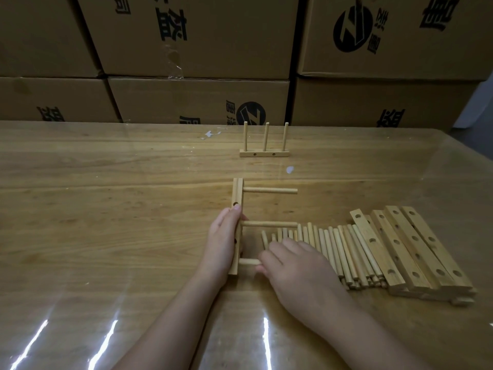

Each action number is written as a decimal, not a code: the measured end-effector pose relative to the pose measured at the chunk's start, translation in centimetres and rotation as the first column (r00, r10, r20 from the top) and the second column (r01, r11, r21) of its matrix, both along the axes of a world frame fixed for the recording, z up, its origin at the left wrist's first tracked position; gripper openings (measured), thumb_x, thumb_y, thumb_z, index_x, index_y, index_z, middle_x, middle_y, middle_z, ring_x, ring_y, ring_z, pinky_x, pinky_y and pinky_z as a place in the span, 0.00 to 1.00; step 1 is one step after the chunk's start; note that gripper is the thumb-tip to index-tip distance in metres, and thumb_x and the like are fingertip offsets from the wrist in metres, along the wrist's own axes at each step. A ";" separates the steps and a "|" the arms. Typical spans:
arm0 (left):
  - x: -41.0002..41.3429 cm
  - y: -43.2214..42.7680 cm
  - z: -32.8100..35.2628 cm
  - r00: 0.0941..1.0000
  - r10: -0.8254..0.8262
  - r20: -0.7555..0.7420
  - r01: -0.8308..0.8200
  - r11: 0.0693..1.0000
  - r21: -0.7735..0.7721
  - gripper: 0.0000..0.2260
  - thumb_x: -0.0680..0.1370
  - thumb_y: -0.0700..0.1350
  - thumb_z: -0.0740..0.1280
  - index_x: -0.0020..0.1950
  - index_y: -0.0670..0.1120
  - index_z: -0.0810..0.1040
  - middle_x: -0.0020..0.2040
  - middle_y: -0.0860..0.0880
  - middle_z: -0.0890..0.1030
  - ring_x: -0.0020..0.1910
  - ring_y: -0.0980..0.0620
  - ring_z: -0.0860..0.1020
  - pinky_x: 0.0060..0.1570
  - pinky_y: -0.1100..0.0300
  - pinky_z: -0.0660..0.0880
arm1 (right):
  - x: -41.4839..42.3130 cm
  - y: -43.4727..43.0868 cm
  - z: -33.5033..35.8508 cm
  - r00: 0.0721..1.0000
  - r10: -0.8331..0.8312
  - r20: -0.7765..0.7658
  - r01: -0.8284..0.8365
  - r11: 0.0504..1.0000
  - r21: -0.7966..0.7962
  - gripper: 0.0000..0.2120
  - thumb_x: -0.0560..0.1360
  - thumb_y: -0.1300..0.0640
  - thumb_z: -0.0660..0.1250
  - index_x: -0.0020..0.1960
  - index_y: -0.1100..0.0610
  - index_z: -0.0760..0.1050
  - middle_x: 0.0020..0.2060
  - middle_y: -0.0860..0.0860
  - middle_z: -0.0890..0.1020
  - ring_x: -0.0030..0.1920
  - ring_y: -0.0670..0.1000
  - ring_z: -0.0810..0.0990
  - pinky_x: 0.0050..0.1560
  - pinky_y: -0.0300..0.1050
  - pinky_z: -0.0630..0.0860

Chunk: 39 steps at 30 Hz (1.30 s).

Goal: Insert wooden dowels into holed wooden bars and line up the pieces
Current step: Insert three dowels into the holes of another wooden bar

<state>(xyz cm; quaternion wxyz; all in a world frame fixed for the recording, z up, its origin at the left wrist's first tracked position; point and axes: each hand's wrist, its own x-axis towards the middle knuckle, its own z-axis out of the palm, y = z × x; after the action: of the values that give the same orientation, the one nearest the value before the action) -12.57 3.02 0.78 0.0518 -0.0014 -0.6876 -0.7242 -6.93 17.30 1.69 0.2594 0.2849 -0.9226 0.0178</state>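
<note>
Between the two hands a holed bar stands on its long edge on the counter, running straight away from the person. The left hand grips its near half, thumb laid along the top edge and fingers curled round the far face. The right hand, just to the right, is curled with thumb and fingertips pinching the nearest dowel, whose other end sits in the bar's near hole.

Two more dowels jut sideways from the same bar toward the right: the middle dowel just beyond the left hand's fingers, and the far dowel near the bar's far end. An open hole shows in the bar's top edge just beyond the left thumb.

Partly under and to the right of the right hand lies a row of loose dowels, side by side. Touching them further right are the spare bars, flat with holes up.

Well beyond both hands stands a finished bar with three upright dowels. Cardboard boxes with black print are stacked behind the counter
</note>
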 end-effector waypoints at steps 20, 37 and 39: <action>0.1 0.2 -0.8 0.996 -0.039 -0.082 0.033 0.997 -0.068 0.15 0.74 0.59 0.59 0.32 0.54 0.74 0.27 0.56 0.70 0.29 0.57 0.69 0.32 0.59 0.65 | 0.5 -0.9 -0.7 0.990 -0.032 0.137 0.055 0.984 -0.172 0.16 0.76 0.49 0.52 0.36 0.51 0.74 0.28 0.45 0.76 0.25 0.46 0.74 0.21 0.39 0.68; 1.1 0.6 -0.5 0.983 -0.003 -0.185 -0.017 0.994 -0.108 0.19 0.71 0.64 0.58 0.36 0.50 0.72 0.30 0.50 0.68 0.30 0.49 0.67 0.32 0.50 0.66 | 0.4 -0.7 -0.7 0.970 -0.014 0.241 0.062 0.979 -0.192 0.14 0.75 0.48 0.54 0.35 0.51 0.72 0.26 0.44 0.75 0.24 0.45 0.73 0.22 0.39 0.64; 1.1 0.6 -0.6 0.977 -0.011 -0.212 -0.017 0.991 -0.130 0.17 0.72 0.64 0.57 0.36 0.53 0.73 0.29 0.53 0.69 0.29 0.49 0.68 0.31 0.50 0.66 | 0.4 -0.6 -0.7 0.962 -0.003 0.272 0.058 0.979 -0.198 0.14 0.75 0.48 0.53 0.35 0.51 0.71 0.27 0.45 0.75 0.24 0.47 0.73 0.22 0.40 0.63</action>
<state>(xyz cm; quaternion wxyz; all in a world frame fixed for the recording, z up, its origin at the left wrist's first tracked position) -11.43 3.57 0.20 0.1257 -0.0810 -0.7242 -0.6731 -6.57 16.70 0.97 0.1593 0.2374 -0.9469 0.1468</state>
